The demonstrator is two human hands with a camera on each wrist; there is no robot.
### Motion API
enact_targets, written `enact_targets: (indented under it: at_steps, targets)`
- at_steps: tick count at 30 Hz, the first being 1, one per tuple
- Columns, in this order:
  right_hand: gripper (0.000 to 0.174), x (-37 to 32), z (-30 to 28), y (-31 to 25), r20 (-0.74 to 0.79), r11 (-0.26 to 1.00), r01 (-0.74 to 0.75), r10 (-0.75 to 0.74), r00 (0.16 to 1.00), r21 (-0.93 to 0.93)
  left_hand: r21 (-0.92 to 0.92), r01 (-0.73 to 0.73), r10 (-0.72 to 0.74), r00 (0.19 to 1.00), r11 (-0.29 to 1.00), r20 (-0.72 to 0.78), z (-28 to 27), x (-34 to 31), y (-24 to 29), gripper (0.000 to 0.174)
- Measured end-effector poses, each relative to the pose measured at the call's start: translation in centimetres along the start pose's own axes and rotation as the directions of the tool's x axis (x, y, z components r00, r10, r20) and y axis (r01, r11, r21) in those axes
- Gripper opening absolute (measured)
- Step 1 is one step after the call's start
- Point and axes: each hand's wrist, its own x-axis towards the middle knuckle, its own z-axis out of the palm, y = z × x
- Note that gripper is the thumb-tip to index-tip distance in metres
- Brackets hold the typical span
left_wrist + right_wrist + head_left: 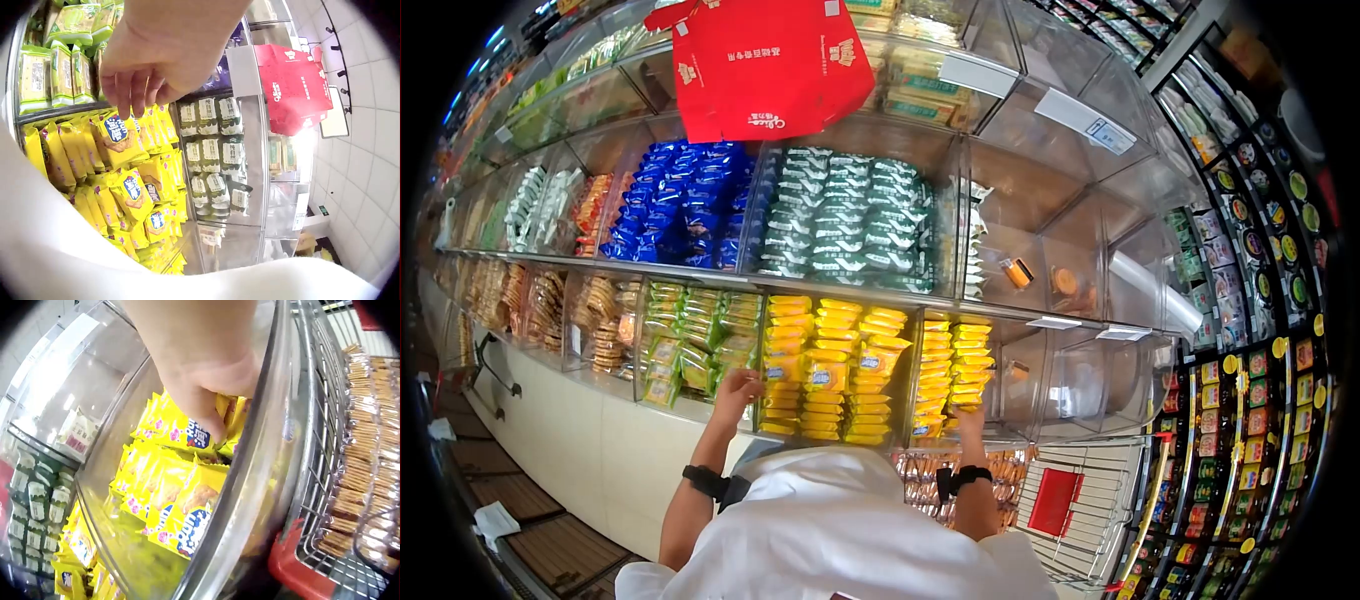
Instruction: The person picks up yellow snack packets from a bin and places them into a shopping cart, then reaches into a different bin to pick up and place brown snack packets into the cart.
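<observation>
Yellow biscuit packets [827,375] stand in rows in a clear bin in front of the person. My left hand [740,388] hovers at that bin's left front corner; in the left wrist view its fingers [139,94] hang loosely bent above the packets, holding nothing. To the right, a narrower bin holds two columns of similar biscuit packets [164,490]. Inside its front wall is my right hand [209,378], the thumb bent against a yellow packet [232,425] at the near end of a row. The other fingers of that hand are mostly hidden.
Green-wrapped packets [685,345] fill the bin on the left. Dark green packets [845,215] and blue packets [675,200] stand one tier up. A red carton [765,75] sits higher. The bin's clear front wall [234,481] borders a metal shopping cart [312,456].
</observation>
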Motion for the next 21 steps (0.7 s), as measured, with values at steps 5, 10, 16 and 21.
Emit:
enact_targets:
  at_steps: [5, 10, 16, 21]
  targets:
    - [0.062, 0.2, 1.1, 0.6, -0.071, 0.956, -0.041, 0.022, 0.997, -0.291, -0.055, 0.004, -0.005, 1.000, 0.998, -0.017, -0.7, -0.3, -0.4, 0.021]
    - [0.051, -0.3, 0.5, -2.1, 0.088, 0.895, -0.048, 0.097, 0.991, -0.444, -0.076, 0.026, -0.025, 1.000, 0.997, 0.019, -0.5, -0.2, -0.6, 0.017]
    - [0.033, 0.6, 0.0, 0.0, -0.021, 0.992, -0.080, 0.078, 0.997, -0.100, -0.096, 0.047, -0.042, 0.998, 0.994, 0.055, -0.4, 0.1, -1.3, 0.014]
    - [0.029, 2.0, 0.4, 2.0, -0.060, 0.925, -0.134, 0.121, 0.991, -0.355, -0.073, 0.086, -0.088, 0.996, 0.994, -0.023, -1.0, -1.7, -1.2, 0.018]
